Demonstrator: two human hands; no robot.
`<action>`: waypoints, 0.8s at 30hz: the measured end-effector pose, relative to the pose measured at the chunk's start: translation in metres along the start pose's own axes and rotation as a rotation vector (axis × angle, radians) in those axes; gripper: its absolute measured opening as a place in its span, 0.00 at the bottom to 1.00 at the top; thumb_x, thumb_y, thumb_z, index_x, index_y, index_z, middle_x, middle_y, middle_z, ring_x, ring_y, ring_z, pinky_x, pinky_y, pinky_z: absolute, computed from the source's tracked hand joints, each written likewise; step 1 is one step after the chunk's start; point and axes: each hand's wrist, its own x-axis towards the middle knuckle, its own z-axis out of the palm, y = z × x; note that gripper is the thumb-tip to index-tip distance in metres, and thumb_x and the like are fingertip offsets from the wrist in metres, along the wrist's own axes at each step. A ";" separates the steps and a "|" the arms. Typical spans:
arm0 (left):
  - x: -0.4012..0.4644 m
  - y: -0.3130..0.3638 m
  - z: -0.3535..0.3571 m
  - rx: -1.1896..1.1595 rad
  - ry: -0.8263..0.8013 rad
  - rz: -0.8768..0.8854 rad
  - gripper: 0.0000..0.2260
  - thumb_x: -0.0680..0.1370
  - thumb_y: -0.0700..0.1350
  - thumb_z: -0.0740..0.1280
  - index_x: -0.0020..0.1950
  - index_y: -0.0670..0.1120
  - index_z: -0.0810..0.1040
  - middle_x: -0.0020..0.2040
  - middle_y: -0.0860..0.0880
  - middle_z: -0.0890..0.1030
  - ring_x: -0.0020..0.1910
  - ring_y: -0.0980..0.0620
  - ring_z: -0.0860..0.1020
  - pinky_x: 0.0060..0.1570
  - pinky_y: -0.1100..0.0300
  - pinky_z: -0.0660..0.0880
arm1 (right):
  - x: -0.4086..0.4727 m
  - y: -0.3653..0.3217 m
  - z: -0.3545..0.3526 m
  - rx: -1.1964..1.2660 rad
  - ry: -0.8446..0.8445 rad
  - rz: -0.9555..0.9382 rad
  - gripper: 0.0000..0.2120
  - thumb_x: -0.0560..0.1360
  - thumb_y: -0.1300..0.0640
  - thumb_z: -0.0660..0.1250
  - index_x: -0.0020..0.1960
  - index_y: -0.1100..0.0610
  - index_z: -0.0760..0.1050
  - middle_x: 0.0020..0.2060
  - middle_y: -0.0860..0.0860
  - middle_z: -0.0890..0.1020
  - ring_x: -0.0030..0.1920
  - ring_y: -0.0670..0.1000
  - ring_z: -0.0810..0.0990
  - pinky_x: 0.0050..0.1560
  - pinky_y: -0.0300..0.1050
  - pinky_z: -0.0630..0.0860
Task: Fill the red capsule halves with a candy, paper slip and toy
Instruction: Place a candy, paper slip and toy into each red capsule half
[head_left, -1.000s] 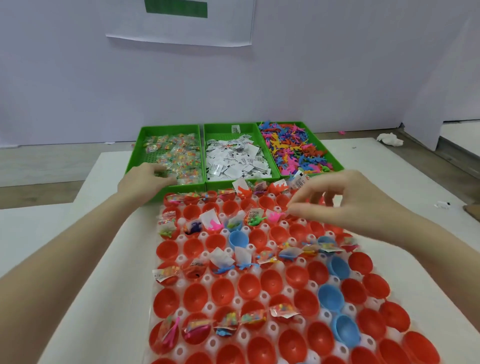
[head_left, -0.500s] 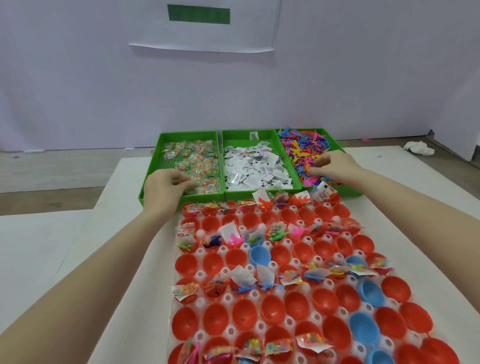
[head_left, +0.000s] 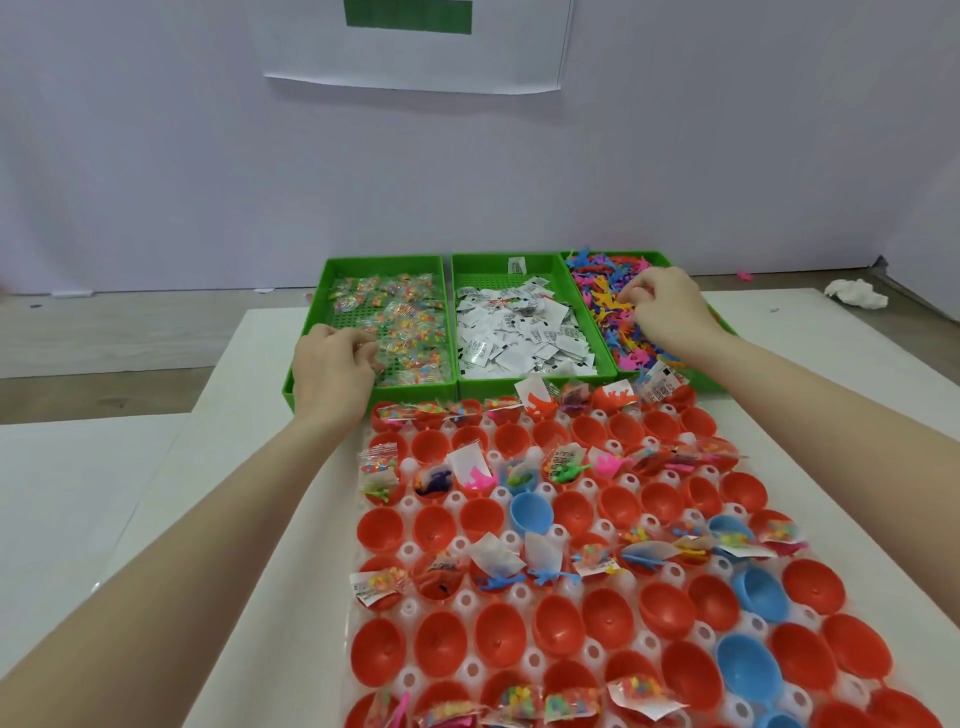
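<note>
While green trays (head_left: 370, 392) abut the wall, capsule halves (head_left: 608, 623) cover the white table (head_left: 249, 467).

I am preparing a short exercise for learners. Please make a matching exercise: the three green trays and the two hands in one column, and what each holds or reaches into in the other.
Column A
1. left tray
2. middle tray
3. right tray
4. left hand
5. right hand

Column B
a. coloured toys
b. reaches among wrapped candies
c. paper slips
d. wrapped candies
e. reaches among coloured toys

Pairs: 1-d, 2-c, 3-a, 4-b, 5-e
</note>
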 end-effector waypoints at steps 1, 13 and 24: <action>0.000 0.000 0.000 0.001 -0.010 0.000 0.11 0.79 0.42 0.61 0.58 0.40 0.79 0.54 0.40 0.75 0.57 0.42 0.70 0.53 0.54 0.65 | 0.000 -0.006 0.003 0.017 -0.062 0.001 0.10 0.78 0.67 0.55 0.50 0.63 0.75 0.49 0.54 0.78 0.40 0.48 0.77 0.37 0.36 0.70; -0.001 0.001 -0.002 0.016 -0.053 -0.002 0.11 0.80 0.41 0.61 0.57 0.39 0.79 0.56 0.41 0.74 0.58 0.43 0.69 0.54 0.54 0.64 | -0.009 -0.045 0.029 -0.387 -0.461 0.003 0.18 0.69 0.48 0.72 0.46 0.64 0.79 0.47 0.55 0.81 0.34 0.51 0.71 0.34 0.43 0.67; -0.002 0.000 -0.002 0.027 -0.054 -0.008 0.11 0.79 0.41 0.60 0.56 0.38 0.79 0.56 0.41 0.75 0.57 0.43 0.70 0.54 0.52 0.66 | -0.006 -0.042 0.023 -0.251 -0.382 0.024 0.19 0.71 0.50 0.70 0.33 0.65 0.73 0.50 0.62 0.81 0.29 0.53 0.68 0.33 0.44 0.66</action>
